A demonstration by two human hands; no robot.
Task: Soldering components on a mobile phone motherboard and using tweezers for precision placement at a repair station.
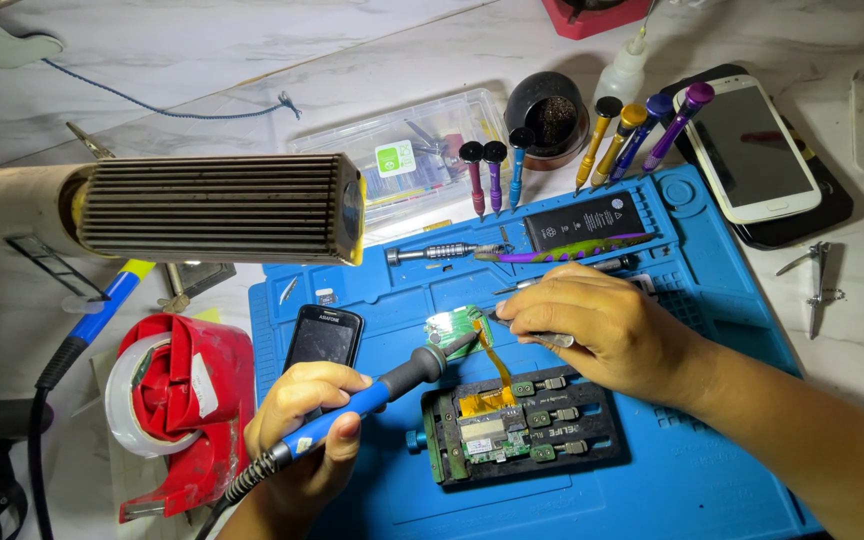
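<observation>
Fingers (337, 425) of the left hand (302, 440) clench the soldering iron (392, 380) while the right hand (592, 325) pinches tweezers (537, 337) at the small green board (455, 328) above the clamp (522, 425); a slip could scorch the orange ribbon (497, 365).

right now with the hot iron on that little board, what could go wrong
The soldering iron tip sits beside the thin orange flex ribbon; a slip could scorch it. The right hand pins the small green board with tweezers, fingers close to the tip, so a burn seems possible. The black phone lies near the left hand.
</observation>
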